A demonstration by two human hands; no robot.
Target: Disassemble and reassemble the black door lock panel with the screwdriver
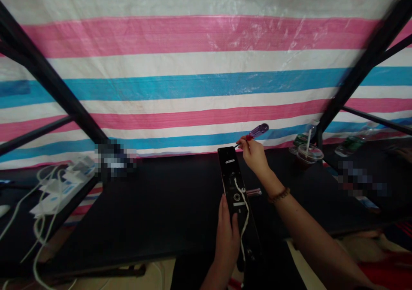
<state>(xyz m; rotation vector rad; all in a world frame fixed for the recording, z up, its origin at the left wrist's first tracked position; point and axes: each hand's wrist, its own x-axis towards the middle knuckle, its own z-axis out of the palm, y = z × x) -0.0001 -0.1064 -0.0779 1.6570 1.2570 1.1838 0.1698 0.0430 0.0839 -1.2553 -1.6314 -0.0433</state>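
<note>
A long black door-lock panel (232, 176) lies lengthwise on the black table (161, 208), with a white cable (245, 215) running down its face. My left hand (227, 234) grips the panel's near part, thumb on top. My right hand (254, 155) is closed round a screwdriver with a purple handle (258, 131). Its tip points at the panel's far right edge. A beaded bracelet (278, 194) sits on my right wrist. A pink-toned lever handle (254, 191) sticks out beside the panel.
A striped pink, blue and white tarp (206, 67) hangs behind the table. Black frame bars cross at the left (48, 75) and right (363, 62). A lidded drink cup with straw (308, 152) and bottles stand at the right. White cables and adapters (54, 191) lie at the left.
</note>
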